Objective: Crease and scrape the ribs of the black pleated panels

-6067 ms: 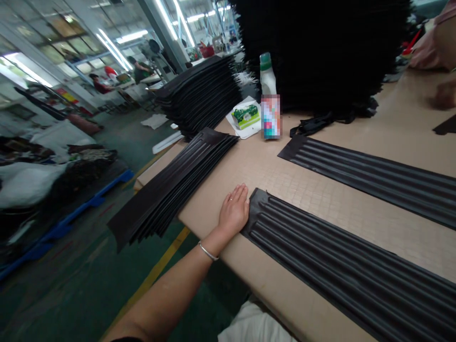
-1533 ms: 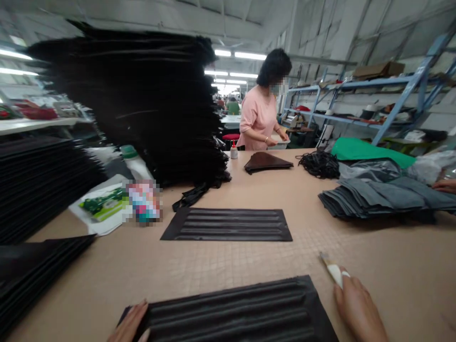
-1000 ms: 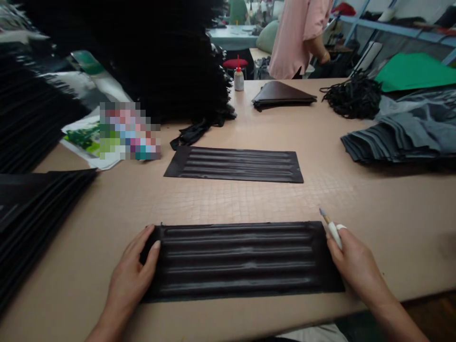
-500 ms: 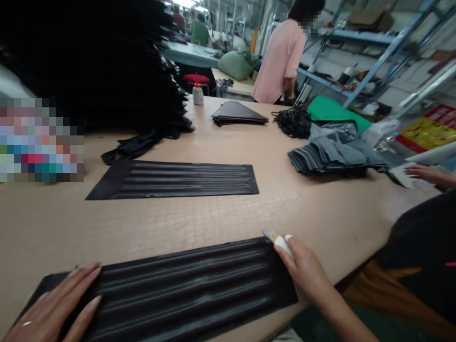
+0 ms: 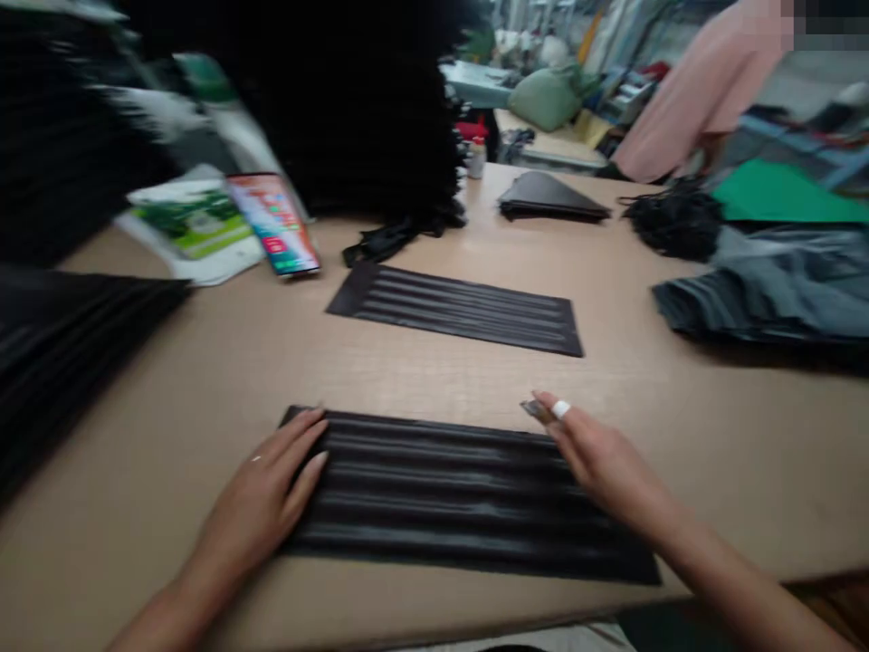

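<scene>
Dark brown, ribbed lengthwise: one near panel [image 5: 462, 498], lying flat on the tan table [image 5: 224, 380] between and beneath our two hands.

Left hand [image 5: 262, 507]: laid over the panel's left end, palm down, thumb apart from the fingers; we find it clamped on nothing.

Right hand [image 5: 604, 462]: above the panel's far right part, fingers closed on a small tool [image 5: 535, 410], its tip pointing leftward by the far edge (blurred; we cannot tell whether it touches). A white band [image 5: 561, 409] circles one finger.

Beyond both hands: a second ribbed panel [image 5: 462, 308], set aslant and apart from the first.

Left of the left hand: a fanned pile of dark pieces [image 5: 74, 353]. Past it, farther off, we count a phone [image 5: 278, 226] beside a green tissue pack [image 5: 196, 222], and a tall dark stack [image 5: 367, 109].

Past the right hand: a triangular pile [image 5: 553, 197], a tangle of black cords [image 5: 672, 217], a green sheet [image 5: 780, 195] and grey layered pieces [image 5: 794, 281]. Farthest out, we note a person in a pink top [image 5: 706, 91].
</scene>
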`<move>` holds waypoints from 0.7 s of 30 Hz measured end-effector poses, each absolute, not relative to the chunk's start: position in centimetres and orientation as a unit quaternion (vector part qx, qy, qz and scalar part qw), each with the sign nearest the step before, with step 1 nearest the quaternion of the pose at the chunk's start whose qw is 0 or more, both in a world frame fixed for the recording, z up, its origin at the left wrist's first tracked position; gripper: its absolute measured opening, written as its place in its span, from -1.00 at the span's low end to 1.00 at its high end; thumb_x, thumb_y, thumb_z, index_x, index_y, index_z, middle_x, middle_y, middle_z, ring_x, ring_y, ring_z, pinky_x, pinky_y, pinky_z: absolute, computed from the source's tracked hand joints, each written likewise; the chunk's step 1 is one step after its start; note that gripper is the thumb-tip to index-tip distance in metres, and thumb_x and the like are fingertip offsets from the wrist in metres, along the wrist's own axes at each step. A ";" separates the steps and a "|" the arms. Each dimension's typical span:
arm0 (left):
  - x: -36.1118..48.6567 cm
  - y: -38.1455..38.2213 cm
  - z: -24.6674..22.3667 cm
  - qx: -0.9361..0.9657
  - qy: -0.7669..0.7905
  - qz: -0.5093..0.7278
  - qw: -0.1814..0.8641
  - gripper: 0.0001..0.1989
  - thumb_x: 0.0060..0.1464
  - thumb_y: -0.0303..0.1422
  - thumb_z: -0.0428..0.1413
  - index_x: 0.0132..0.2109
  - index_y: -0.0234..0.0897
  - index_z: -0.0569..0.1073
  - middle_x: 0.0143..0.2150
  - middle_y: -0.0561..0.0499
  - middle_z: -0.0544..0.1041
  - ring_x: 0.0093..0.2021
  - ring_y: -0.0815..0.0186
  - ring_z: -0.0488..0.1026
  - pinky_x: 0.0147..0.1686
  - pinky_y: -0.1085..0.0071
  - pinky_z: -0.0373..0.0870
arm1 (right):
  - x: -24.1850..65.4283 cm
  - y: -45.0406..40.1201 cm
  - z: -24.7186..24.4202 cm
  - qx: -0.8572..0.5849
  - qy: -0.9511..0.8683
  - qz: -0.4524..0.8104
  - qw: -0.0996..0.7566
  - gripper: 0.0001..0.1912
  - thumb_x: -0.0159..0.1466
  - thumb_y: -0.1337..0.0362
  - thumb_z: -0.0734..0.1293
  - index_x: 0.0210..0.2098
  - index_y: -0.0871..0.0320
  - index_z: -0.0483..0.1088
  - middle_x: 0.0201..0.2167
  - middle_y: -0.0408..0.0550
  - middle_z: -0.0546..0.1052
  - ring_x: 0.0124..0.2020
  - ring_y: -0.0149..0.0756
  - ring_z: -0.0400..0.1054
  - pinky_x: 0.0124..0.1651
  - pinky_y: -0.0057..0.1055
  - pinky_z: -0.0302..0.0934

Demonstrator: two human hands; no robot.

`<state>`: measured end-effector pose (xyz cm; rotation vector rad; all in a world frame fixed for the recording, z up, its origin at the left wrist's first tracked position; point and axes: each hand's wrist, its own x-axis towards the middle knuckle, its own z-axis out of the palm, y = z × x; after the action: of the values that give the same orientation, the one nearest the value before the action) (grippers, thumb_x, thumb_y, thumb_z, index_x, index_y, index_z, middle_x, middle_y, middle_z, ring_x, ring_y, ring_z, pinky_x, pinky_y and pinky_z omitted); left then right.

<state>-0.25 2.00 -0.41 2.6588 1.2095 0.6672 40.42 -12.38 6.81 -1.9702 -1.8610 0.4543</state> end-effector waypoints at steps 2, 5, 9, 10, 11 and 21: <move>-1.4 1.2 -0.8 0.879 0.426 0.203 0.074 -0.60 0.43 -0.26 -0.02 0.32 -0.21 0.34 0.36 -0.18 0.40 0.35 0.06 0.37 0.32 -0.02 0.39 | 40.1 -10.4 6.6 -0.667 -0.701 0.153 0.200 -0.48 0.53 0.18 0.10 0.44 -0.03 0.12 0.27 0.00 0.45 0.10 -0.10 0.49 0.08 -0.13 0.43; -1.5 0.6 -0.9 0.872 0.436 0.213 0.070 -0.62 0.41 -0.37 -0.01 0.31 -0.22 0.35 0.36 -0.14 0.42 0.40 0.14 0.32 0.37 0.01 0.33 | 38.0 -6.7 6.1 -0.606 -0.753 0.148 0.207 -0.47 0.52 0.14 0.17 0.45 -0.10 0.13 0.18 -0.06 0.53 0.01 -0.15 0.54 -0.02 -0.22 0.47; -0.6 0.0 -0.2 0.872 0.437 0.207 0.082 -0.65 0.38 -0.47 -0.04 0.24 -0.24 0.39 0.36 -0.11 0.42 0.42 0.18 0.30 0.38 0.01 0.30 | 32.3 -2.1 6.1 -0.533 -0.819 0.163 0.140 -0.53 0.52 0.19 0.13 0.39 -0.07 0.27 0.10 -0.03 0.58 -0.06 -0.15 0.56 -0.04 -0.21 0.47; -0.4 -0.1 0.0 0.872 0.438 0.201 0.085 -0.65 0.38 -0.49 -0.05 0.24 -0.25 0.39 0.37 -0.10 0.41 0.42 0.19 0.29 0.38 0.00 0.29 | 30.8 -1.1 6.2 -0.517 -0.832 0.165 0.115 -0.53 0.52 0.22 0.12 0.38 -0.06 0.29 0.05 -0.01 0.60 -0.08 -0.15 0.56 -0.06 -0.22 0.46; -0.3 -0.2 0.2 0.872 0.440 0.194 0.087 -0.64 0.37 -0.50 -0.05 0.24 -0.25 0.38 0.39 -0.09 0.40 0.43 0.19 0.28 0.39 -0.01 0.27 | 29.4 -0.2 6.2 -0.505 -0.842 0.166 0.091 -0.51 0.51 0.24 0.11 0.38 -0.04 0.29 0.00 0.00 0.62 -0.10 -0.15 0.56 -0.08 -0.24 0.45; 0.1 -0.4 0.7 0.862 0.463 0.169 0.120 -0.62 0.37 -0.46 -0.04 0.26 -0.23 0.36 0.43 -0.05 0.34 0.47 0.23 0.21 0.41 0.04 0.18 | 24.4 4.7 5.4 -0.454 -0.869 0.195 0.013 -0.56 0.52 0.25 0.10 0.31 0.04 0.37 -0.14 0.01 0.59 -0.16 -0.21 0.52 -0.19 -0.37 0.30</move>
<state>0.08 -0.44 0.67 2.5182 1.3521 0.4948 24.35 4.65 5.37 -1.4152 -2.7076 0.6089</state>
